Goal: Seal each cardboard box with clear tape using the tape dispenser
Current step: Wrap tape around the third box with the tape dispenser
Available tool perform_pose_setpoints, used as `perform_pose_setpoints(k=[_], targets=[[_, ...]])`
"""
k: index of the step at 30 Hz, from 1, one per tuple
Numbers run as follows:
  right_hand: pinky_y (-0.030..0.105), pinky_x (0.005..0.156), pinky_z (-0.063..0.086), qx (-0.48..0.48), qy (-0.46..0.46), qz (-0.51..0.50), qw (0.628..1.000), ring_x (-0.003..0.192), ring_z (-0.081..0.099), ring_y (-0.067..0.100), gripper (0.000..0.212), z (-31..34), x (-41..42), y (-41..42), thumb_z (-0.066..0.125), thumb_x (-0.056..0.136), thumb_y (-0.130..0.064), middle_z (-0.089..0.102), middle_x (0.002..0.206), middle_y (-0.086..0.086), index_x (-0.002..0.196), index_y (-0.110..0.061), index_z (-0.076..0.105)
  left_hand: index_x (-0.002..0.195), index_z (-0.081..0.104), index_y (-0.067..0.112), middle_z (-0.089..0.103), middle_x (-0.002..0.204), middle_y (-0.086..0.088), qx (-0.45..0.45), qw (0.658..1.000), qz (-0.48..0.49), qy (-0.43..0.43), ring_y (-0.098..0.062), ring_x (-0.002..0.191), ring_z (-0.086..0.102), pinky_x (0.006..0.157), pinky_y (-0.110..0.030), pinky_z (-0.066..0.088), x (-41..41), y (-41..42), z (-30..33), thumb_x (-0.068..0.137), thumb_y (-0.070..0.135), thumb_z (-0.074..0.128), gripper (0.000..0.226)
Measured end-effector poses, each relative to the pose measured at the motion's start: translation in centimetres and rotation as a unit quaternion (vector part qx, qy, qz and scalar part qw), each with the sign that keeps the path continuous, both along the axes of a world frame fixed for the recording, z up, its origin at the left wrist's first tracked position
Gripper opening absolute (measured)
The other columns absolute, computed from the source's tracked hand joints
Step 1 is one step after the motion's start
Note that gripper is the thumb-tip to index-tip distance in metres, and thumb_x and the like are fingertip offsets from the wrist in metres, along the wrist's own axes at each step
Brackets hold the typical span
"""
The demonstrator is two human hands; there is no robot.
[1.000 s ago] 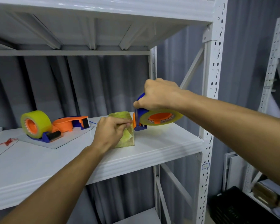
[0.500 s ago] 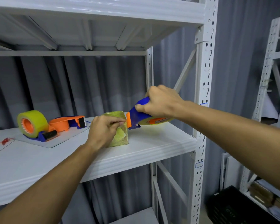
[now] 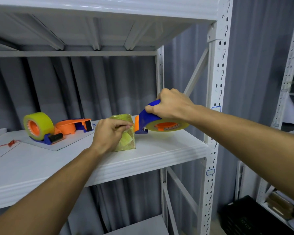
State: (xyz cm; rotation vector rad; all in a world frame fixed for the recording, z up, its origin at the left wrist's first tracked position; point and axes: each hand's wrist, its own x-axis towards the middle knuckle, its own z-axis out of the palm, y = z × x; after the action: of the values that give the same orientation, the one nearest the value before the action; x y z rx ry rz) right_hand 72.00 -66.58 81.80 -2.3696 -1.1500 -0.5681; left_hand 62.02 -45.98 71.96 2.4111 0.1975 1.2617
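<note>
Yellowish tape is already wrapping the small cardboard box [image 3: 126, 133] at frame centre; my left hand [image 3: 109, 134] is pinching its top edge while my right hand [image 3: 171, 106] is gripping the tape dispenser [image 3: 148, 119], blade apparently touching. I'm keeping tension, tearing cleanly. One box, two dispensers: the spare dispenser [image 3: 46, 129] is lying centre-left.

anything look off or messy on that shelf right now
The small box under the left hand is wrapped all over in wrinkled, overlapping tape, not one neat seam. A loose red string lies at the shelf's left edge.
</note>
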Motion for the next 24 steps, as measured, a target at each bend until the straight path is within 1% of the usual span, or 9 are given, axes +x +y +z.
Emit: perform_pose_setpoints(k=[2,4,7,9,12,15,17,21,24], targets=[[0.032,0.054,0.042,-0.003,0.022,0.003,1.000,0.067,0.060,0.020,0.043,0.0,0.5,-0.7,0.061,0.083,-0.057,0.060,0.068,0.003,0.066,-0.017,0.059,0.099,0.082,0.024,0.078,0.095,0.011,-0.008,1.000,-0.009,0.003,-0.004,0.092,0.070,0.086,-0.034,0.057,-0.1,0.1,0.1,0.089,0.018,0.075,0.013],[0.036,0.061,0.050,-0.003,0.051,0.009,0.999,0.069,0.060,0.020,0.047,0.2,0.9,-2.0,0.061,0.084,-0.059,0.063,0.071,0.006,0.071,-0.014,0.065,0.100,0.081,0.024,0.078,0.096,0.012,-0.013,1.000,-0.017,0.013,-0.003,0.093,0.070,0.088,-0.033,0.057,-0.2,0.2,0.3,0.089,0.020,0.075,0.013],[0.033,0.059,0.047,-0.011,0.070,0.010,0.997,0.064,0.056,0.018,0.050,0.8,1.1,-2.9,0.061,0.086,-0.058,0.065,0.073,0.009,0.074,-0.010,0.069,0.101,0.081,0.024,0.078,0.096,0.013,-0.014,0.999,-0.019,0.022,-0.002,0.093,0.069,0.088,-0.030,0.057,-0.2,0.2,0.4,0.089,0.021,0.075,0.014],[0.035,0.062,0.050,-0.035,0.064,-0.004,0.997,0.070,0.059,0.020,0.050,0.9,0.6,-1.7,0.060,0.080,-0.064,0.064,0.077,0.008,0.075,-0.014,0.068,0.100,0.081,0.024,0.078,0.094,0.013,-0.016,1.000,-0.020,0.016,-0.001,0.091,0.070,0.086,-0.028,0.057,-0.2,0.1,0.2,0.089,0.020,0.076,0.013],[0.036,0.064,0.053,-0.068,0.014,-0.002,0.998,0.074,0.060,0.023,0.042,1.6,-0.7,1.2,0.058,0.076,-0.065,0.060,0.081,0.003,0.079,-0.023,0.057,0.098,0.082,0.026,0.077,0.090,0.015,-0.008,1.000,-0.021,0.011,0.002,0.087,0.070,0.083,-0.027,0.057,-0.2,0.2,0.2,0.088,0.018,0.076,0.013],[0.033,0.061,0.047,-0.090,-0.069,-0.010,0.994,0.067,0.053,0.021,0.034,2.8,-2.4,2.6,0.059,0.080,-0.056,0.054,0.080,0.002,0.075,-0.024,0.047,0.098,0.082,0.024,0.078,0.094,0.013,-0.005,1.000,-0.018,0.012,0.001,0.090,0.070,0.088,-0.029,0.057,0.0,0.3,0.4,0.089,0.018,0.076,0.013],[0.032,0.058,0.043,-0.093,-0.091,-0.014,0.991,0.065,0.051,0.021,0.033,2.8,-2.8,2.9,0.058,0.081,-0.053,0.052,0.077,0.001,0.072,-0.024,0.044,0.098,0.082,0.023,0.078,0.094,0.011,-0.002,1.000,-0.017,0.009,0.000,0.090,0.070,0.088,-0.031,0.057,0.0,0.3,0.2,0.089,0.018,0.075,0.013],[0.034,0.064,0.052,-0.076,-0.065,-0.016,0.995,0.067,0.057,0.022,0.029,2.5,-2.8,2.8,0.058,0.083,-0.052,0.057,0.077,0.001,0.083,-0.022,0.058,0.098,0.082,0.022,0.078,0.093,0.011,-0.002,1.000,-0.013,0.009,-0.001,0.090,0.070,0.088,-0.033,0.057,0.2,0.3,0.2,0.088,0.017,0.076,0.013],[0.034,0.065,0.055,-0.056,0.002,-0.029,0.998,0.073,0.062,0.023,0.033,2.3,-1.7,2.4,0.059,0.081,-0.055,0.062,0.081,0.001,0.082,-0.022,0.059,0.097,0.082,0.023,0.078,0.092,0.012,-0.017,1.000,-0.018,0.008,-0.002,0.090,0.071,0.090,-0.033,0.057,0.1,0.2,0.2,0.088,0.017,0.076,0.013]])
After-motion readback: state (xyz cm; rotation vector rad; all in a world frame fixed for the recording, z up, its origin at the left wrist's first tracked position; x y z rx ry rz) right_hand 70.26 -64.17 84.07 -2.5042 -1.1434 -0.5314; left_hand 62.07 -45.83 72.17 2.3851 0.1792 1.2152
